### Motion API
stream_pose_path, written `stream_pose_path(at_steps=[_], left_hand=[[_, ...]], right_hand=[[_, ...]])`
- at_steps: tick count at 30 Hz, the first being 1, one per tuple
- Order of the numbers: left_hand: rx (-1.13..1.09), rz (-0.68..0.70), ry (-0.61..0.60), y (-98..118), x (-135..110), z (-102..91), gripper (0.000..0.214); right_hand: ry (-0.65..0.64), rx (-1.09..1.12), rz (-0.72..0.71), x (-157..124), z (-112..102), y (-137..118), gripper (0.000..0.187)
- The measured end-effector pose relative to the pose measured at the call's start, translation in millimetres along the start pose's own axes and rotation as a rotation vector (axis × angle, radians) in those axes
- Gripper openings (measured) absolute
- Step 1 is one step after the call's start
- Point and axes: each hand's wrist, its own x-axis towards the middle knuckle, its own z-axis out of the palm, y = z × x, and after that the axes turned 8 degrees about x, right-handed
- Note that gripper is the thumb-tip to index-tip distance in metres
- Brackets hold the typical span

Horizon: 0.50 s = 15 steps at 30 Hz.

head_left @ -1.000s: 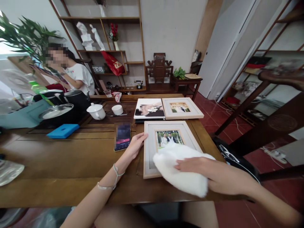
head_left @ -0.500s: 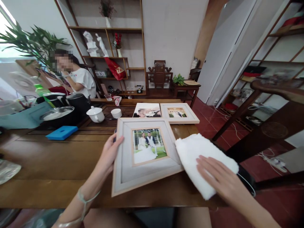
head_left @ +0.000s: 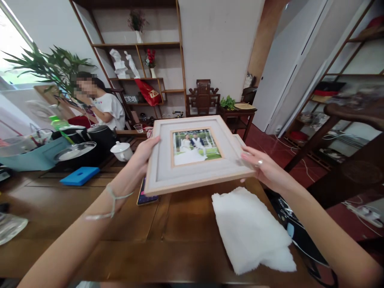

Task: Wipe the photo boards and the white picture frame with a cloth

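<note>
A picture frame (head_left: 192,176) with a pale wooden edge and a photo of two people outdoors is raised above the table, tilted toward me. My left hand (head_left: 144,154) grips its left side, thumb on the front. At the right side my right hand (head_left: 259,164), with a ring on one finger, is closed round the edge. Below and to the right lies a white cloth (head_left: 252,232), flat on the table and touched by neither hand. A phone (head_left: 147,196) shows partly beneath the frame's lower left corner. Another frame (head_left: 239,140) behind is mostly hidden.
On the wooden table (head_left: 90,224) are a blue block (head_left: 79,176), a white lidded cup (head_left: 121,151), a pan with a glass lid (head_left: 76,151) and a light-blue bin (head_left: 45,156). A person (head_left: 106,106) sits beyond the far left. A dark wooden chair (head_left: 345,160) stands at right.
The picture frame has been lifted and moved away from me. My right hand has let go of the white cloth, now lying nearer me, and taken the frame's right edge.
</note>
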Motion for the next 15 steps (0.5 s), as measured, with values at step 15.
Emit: stream_pose_path(at_steps=[15], left_hand=[[0.643,0.204,-0.195,-63.1,167.6,190.4,0.036]], right_hand=[[0.486,-0.499,0.091,123.3,-139.3,72.4,0.036]])
